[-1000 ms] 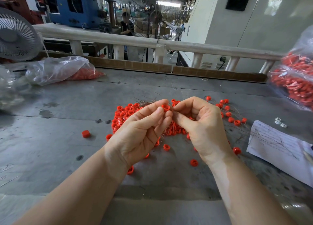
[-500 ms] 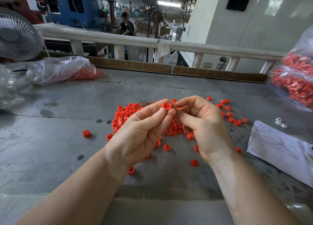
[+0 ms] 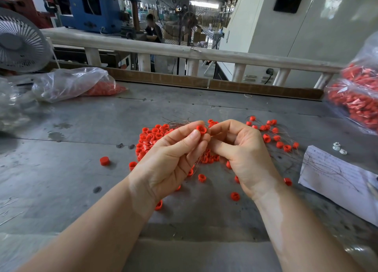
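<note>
Cap [image 3: 201, 129] now turned mouth-up, pinched by our left hand [image 3: 169, 159]; right hand [image 3: 243, 151] curls beside it, grip unclear; threading looks next.

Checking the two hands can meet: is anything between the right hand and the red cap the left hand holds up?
Nothing visible. The left hand pinches the cap at its fingertips, and the right hand, fingers curled, sits right beside it. The other caps lie below on the table.
</note>
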